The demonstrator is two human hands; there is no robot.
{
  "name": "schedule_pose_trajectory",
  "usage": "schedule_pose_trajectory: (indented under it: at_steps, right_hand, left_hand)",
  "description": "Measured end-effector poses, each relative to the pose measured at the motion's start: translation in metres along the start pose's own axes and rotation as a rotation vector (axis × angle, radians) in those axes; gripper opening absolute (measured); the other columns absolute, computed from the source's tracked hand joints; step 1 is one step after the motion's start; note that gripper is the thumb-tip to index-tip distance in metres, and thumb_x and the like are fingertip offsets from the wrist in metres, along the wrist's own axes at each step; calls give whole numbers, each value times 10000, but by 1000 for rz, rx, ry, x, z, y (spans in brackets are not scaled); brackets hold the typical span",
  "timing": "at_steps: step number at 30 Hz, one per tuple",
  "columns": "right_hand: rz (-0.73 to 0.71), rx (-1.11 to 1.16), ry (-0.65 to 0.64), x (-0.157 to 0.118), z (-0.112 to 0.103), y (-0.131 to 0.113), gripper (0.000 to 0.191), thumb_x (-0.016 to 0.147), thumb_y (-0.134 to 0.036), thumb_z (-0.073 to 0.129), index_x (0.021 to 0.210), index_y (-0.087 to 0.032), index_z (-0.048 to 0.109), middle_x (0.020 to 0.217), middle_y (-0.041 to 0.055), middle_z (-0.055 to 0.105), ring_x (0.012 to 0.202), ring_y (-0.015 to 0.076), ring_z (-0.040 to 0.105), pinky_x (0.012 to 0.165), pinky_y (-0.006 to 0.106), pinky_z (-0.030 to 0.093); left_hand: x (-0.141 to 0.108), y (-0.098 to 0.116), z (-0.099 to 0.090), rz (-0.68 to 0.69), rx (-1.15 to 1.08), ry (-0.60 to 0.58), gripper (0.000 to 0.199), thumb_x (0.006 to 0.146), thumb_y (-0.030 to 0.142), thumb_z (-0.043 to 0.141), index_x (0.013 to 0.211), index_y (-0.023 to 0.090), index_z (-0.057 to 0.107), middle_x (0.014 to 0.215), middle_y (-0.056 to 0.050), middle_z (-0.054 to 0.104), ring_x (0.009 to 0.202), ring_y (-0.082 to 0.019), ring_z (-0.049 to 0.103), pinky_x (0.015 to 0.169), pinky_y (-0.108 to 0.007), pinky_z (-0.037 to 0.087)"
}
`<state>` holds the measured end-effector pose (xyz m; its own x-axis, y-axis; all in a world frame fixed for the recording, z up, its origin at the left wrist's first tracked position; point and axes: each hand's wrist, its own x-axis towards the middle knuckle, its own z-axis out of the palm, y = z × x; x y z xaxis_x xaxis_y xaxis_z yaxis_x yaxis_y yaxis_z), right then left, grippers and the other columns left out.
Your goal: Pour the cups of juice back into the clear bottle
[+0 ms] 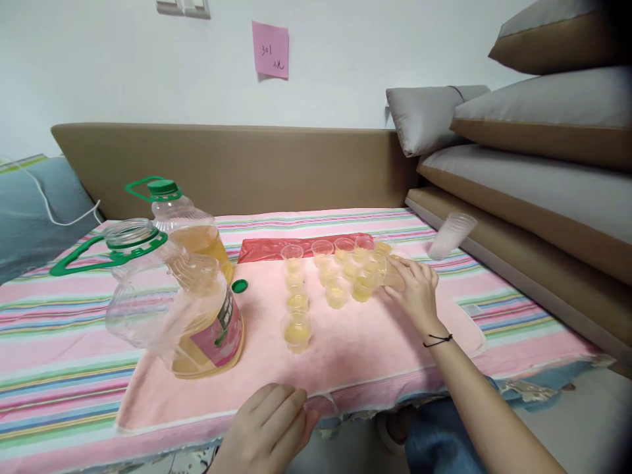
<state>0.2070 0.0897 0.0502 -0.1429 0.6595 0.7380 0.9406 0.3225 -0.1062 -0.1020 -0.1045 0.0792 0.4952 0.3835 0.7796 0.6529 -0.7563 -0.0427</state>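
Where the pink cloth mat meets its near edge, at the bottom centre of the frame, the left hand is curled into a loose fist, nothing seen in it. Just beyond stands the nearest of a row of clear plastic cups of pale yellow liquid, the row running away from the viewer; this hand is the nearer one to it. A strip of pink mat shows between that row and the right hand, right of centre, whose fingers are bent around what looks like a tilted clear plastic cup, its mouth seemingly leftward. That cup lies left of the palm, against the right side of a tight cluster of filled cups. More mat spreads below the right wrist. At left, a large uncapped clear bottle bounds the room; farther, red plastic film lies behind the cups, and a white cup stack rests beyond the right hand.
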Motion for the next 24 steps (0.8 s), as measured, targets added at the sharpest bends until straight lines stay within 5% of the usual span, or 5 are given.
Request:
schedule_pose_trajectory:
  at_steps: [24]
  right_hand:
    - [-138, -74, 5, 9, -8, -13, 488, 825, -110, 541, 1285, -263, 598, 1279, 83, 649, 1212, 311, 484, 1124, 606, 159]
  left_hand:
    - [-3, -3, -3, -42, 55, 23, 180, 862, -7, 545, 765, 130, 612, 755, -52, 707, 663, -144, 645, 627, -275, 546]
